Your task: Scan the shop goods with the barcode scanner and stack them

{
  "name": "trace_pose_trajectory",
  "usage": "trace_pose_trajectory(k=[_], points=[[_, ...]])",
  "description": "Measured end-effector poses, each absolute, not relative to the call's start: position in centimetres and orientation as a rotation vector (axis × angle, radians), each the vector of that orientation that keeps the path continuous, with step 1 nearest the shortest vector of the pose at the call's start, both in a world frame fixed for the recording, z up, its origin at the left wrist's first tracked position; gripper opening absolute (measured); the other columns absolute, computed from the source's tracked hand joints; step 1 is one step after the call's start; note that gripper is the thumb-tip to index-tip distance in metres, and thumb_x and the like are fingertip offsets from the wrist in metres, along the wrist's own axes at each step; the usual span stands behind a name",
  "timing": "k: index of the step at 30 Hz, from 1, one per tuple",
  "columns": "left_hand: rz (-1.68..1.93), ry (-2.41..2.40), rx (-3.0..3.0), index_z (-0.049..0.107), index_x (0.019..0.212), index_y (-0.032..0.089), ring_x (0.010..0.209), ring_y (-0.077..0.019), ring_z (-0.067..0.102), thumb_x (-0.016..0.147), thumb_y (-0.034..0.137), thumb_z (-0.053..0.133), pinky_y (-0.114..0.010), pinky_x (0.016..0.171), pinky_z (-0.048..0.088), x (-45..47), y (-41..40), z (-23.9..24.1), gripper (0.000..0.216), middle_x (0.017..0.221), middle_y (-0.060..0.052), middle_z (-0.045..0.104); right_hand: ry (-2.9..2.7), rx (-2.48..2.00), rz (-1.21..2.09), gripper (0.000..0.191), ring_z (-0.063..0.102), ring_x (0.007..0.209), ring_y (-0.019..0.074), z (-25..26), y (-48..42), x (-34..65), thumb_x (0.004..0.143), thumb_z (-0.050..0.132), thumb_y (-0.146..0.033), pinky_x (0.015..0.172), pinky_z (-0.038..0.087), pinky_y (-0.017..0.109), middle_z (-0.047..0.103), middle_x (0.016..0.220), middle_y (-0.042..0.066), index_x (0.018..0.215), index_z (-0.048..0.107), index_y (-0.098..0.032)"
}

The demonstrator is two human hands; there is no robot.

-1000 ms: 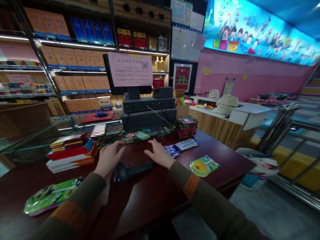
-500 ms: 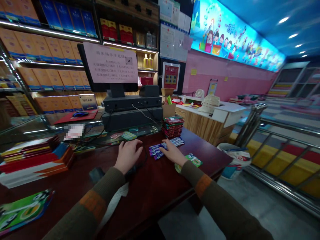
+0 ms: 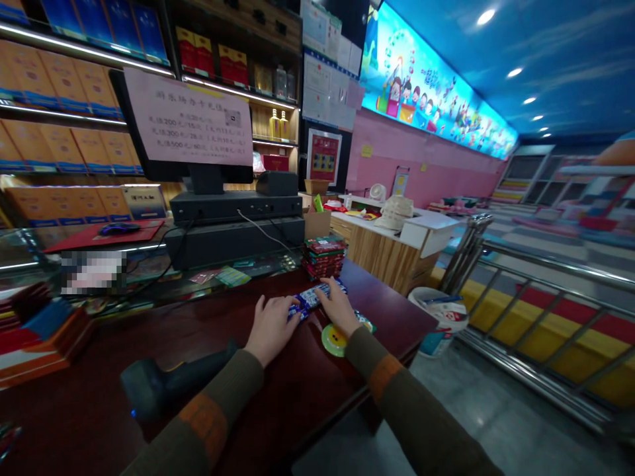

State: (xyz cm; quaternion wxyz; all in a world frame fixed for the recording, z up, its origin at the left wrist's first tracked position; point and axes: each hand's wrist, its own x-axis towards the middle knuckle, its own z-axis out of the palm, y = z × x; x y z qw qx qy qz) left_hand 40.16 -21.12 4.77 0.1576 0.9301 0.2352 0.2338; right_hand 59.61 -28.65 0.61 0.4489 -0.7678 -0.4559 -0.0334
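My left hand [image 3: 270, 325] lies flat on the dark red counter [image 3: 208, 344], fingers spread, its fingertips touching the left end of some blue-and-white packets [image 3: 311, 297]. On the right end of those packets rests my right hand [image 3: 338, 309], fingers stretched out. A round green-and-yellow packet [image 3: 331, 340] lies partly under my right wrist. Left of my left forearm a black barcode scanner [image 3: 166, 387] lies on the counter. A stack of red-and-green packets [image 3: 323, 256] stands just beyond the blue ones.
A cash register with a monitor and a pink notice [image 3: 188, 125] stands behind a glass counter top. Stacked red and orange boxes [image 3: 34, 337] sit at the far left. Right of the counter are a white bucket [image 3: 439, 320], a metal railing [image 3: 546, 291] and a wooden counter [image 3: 397, 248].
Both hands have slid right along the counter, away from the scanner, onto the blue packets. The view has turned to the right.
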Motion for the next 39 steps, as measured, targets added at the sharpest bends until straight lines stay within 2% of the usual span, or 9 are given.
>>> trace_pose_trajectory(k=[4,7,13,19,27,35,39], points=[[0.635,0.543,2.664,0.063,0.112,0.029,0.120,-0.0226,0.059,0.090,0.031,0.056,-0.057,0.120,0.014,40.7,-21.8,4.2,0.022,0.121,-0.003,0.070,-1.079,-1.861,-0.097,0.045,0.038,0.143,0.0271,0.3,-27.2,59.4,0.092,0.048,-0.038,0.117,0.030,0.045,0.059,0.136,0.016,0.129,0.056,-0.013],[0.601,0.443,2.688,0.063,0.112,0.029,0.124,-0.0244,0.056,0.088,0.036,0.061,-0.059,0.121,0.010,41.0,-22.3,3.9,0.026,0.121,-0.004,0.070,-1.032,-1.830,-0.105,0.042,0.045,0.137,0.0278,0.2,-26.1,59.2,0.091,0.049,-0.038,0.115,0.032,0.045,0.061,0.131,0.016,0.124,0.058,-0.014],[0.532,0.411,2.718,0.061,0.119,0.029,0.130,-0.0325,0.050,0.074,0.048,0.074,-0.065,0.119,0.007,41.4,-22.6,3.5,0.051,0.123,-0.007,0.070,-0.905,-1.764,-0.130,0.039,0.055,0.121,0.0263,0.1,-24.6,58.9,0.090,0.048,-0.037,0.109,0.039,0.042,0.064,0.123,0.014,0.120,0.060,-0.016],[0.528,0.404,2.751,0.058,0.123,0.028,0.128,-0.0336,0.053,0.069,0.053,0.077,-0.064,0.119,0.007,41.6,-22.8,3.3,0.062,0.121,-0.007,0.070,-0.839,-1.710,-0.101,0.041,0.055,0.123,0.0249,0.3,-24.4,58.6,0.091,0.045,-0.040,0.109,0.039,0.039,0.063,0.126,0.015,0.120,0.060,-0.015],[0.546,0.414,2.730,0.053,0.127,0.028,0.124,-0.0300,0.056,0.070,0.044,0.077,-0.062,0.121,0.005,41.8,-22.8,3.1,0.065,0.121,-0.007,0.069,-0.761,-1.662,-0.049,0.043,0.059,0.116,0.0256,0.7,-26.0,59.6,0.089,0.046,-0.043,0.105,0.042,0.040,0.066,0.123,0.014,0.118,0.060,-0.015],[0.591,0.377,2.718,0.052,0.122,0.027,0.125,-0.0273,0.054,0.070,0.035,0.074,-0.061,0.122,-0.001,40.7,-22.3,4.4,0.057,0.125,-0.005,0.067,-0.864,-1.693,-0.051,0.042,0.063,0.107,0.0269,1.1,-27.8,60.4,0.089,0.045,-0.045,0.097,0.045,0.042,0.070,0.115,0.012,0.112,0.065,-0.016],[0.649,0.394,2.726,0.052,0.117,0.027,0.122,-0.0266,0.055,0.071,0.032,0.072,-0.061,0.121,-0.001,39.8,-21.6,5.5,0.051,0.125,-0.002,0.066,-0.972,-1.674,-0.064,0.039,0.063,0.109,0.0283,1.1,-28.0,60.1,0.089,0.047,-0.044,0.100,0.044,0.044,0.071,0.112,0.012,0.107,0.068,-0.017]])
